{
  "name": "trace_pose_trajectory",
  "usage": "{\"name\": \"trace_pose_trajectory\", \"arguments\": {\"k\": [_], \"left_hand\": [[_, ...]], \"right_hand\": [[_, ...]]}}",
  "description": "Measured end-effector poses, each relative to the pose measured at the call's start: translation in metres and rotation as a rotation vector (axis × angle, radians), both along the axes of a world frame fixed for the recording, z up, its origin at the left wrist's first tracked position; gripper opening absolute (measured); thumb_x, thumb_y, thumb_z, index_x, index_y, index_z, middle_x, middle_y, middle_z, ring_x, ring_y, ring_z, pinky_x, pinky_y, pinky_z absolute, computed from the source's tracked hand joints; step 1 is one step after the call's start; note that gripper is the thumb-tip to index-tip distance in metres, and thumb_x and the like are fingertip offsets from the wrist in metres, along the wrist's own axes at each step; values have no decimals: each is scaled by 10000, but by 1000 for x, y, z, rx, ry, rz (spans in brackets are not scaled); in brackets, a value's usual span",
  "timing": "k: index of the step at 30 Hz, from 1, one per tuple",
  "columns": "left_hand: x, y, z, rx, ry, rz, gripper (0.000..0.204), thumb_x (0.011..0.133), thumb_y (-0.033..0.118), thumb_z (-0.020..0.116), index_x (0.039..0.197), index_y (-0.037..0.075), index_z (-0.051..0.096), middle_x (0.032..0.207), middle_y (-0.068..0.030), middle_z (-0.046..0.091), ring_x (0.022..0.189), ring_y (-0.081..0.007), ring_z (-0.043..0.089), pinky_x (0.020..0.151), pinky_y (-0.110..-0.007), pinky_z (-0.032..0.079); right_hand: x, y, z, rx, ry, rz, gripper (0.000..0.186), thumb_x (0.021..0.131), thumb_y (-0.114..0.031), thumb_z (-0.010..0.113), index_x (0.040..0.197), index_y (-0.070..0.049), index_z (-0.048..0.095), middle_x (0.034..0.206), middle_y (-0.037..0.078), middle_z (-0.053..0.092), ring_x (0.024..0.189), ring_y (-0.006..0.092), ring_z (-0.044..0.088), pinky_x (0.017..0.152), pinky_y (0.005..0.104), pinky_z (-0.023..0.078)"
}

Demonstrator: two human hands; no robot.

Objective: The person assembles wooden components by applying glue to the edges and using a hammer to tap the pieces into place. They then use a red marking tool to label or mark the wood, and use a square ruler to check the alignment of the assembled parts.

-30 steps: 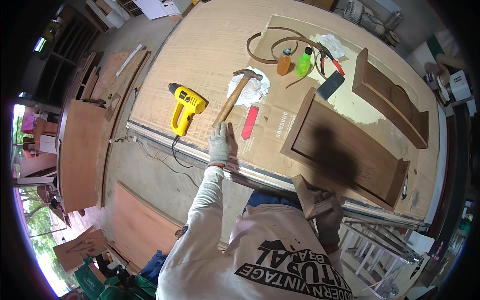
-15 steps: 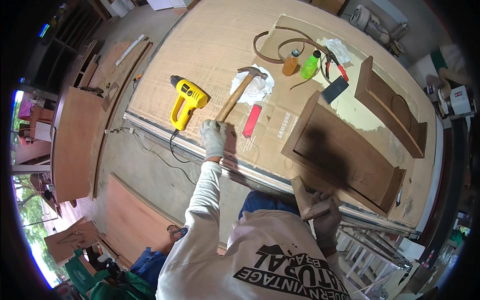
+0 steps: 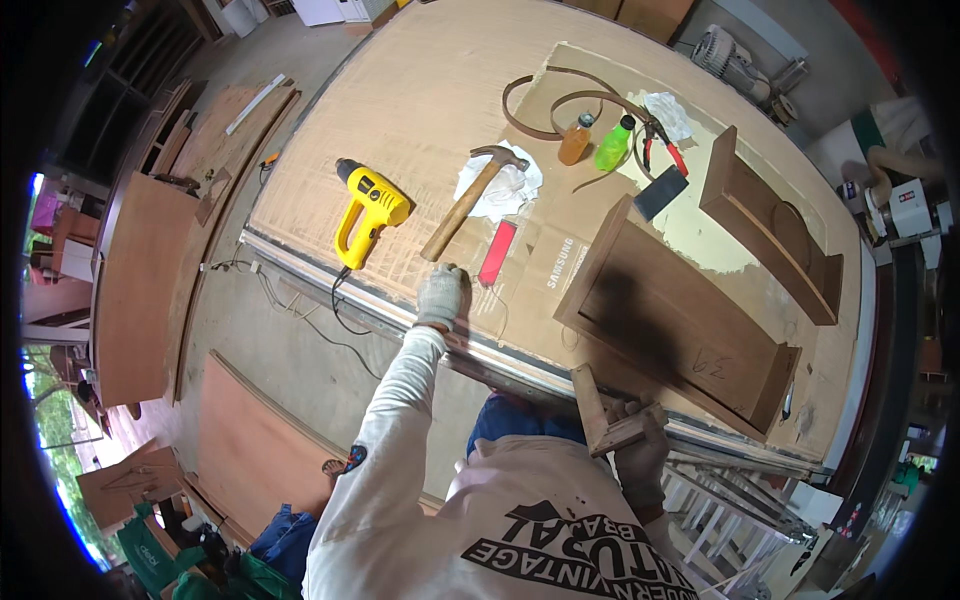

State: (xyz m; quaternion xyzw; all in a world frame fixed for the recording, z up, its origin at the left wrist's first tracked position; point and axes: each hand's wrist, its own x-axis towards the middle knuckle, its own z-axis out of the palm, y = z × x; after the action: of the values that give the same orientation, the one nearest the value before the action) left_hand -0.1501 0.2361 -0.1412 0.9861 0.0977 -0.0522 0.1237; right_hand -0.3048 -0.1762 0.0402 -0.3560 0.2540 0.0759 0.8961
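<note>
- The right hand [image 3: 643, 458], gloved, at the lower right of centre, is clamped on a wooden bracket [image 3: 591, 402] beside the near edge of the tabletop [image 3: 400, 100].
- The left hand [image 3: 440, 297], gloved, lies over that edge near the middle of the frame, just below the hammer [image 3: 464, 210]. Nothing shows in its grip; whether its fingers are apart or together cannot be told.
- The hammer rests with its head on a white cloth [image 3: 516, 192], its handle end toward the left hand.
- Done, as far as it shows: the bracket's two pieces meet at an angle, and the box [image 3: 593, 265] at right of centre has its sides, ends and panel together. The frame [image 3: 755, 226] at upper right also looks joined.
- Left, by appearances: the bracket is off the box, and the brown strip [image 3: 533, 131] lies in loose loops at top centre, near two bottles.
- The yellow heat gun [image 3: 372, 205] lies left of the hammer, untouched.
</note>
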Motion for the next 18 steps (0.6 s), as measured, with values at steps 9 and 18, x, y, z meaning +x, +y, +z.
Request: {"name": "trace_pose_trajectory", "arguments": {"k": [9, 18], "left_hand": [[10, -3, 31, -340, -318, -293, 199, 816, 255, 705, 703, 92, 725, 1322, -126, 671, 997, -358, 678, 901, -437, 541], [53, -50, 36, -262, -16, -103, 240, 921, 307, 658, 1020, 96, 717, 934, -210, 714, 891, -415, 687, 781, -520, 543]], "right_hand": [[2, -5, -6, 116, -37, -20, 395, 981, -175, 647, 1335, -68, 508, 1083, 100, 633, 1125, 290, 612, 1045, 468, 473], [20, -10, 3, 119, -49, 29, 406, 976, -200, 650, 1343, -83, 522, 1050, 93, 640, 1111, 291, 607, 988, 462, 491]]}}
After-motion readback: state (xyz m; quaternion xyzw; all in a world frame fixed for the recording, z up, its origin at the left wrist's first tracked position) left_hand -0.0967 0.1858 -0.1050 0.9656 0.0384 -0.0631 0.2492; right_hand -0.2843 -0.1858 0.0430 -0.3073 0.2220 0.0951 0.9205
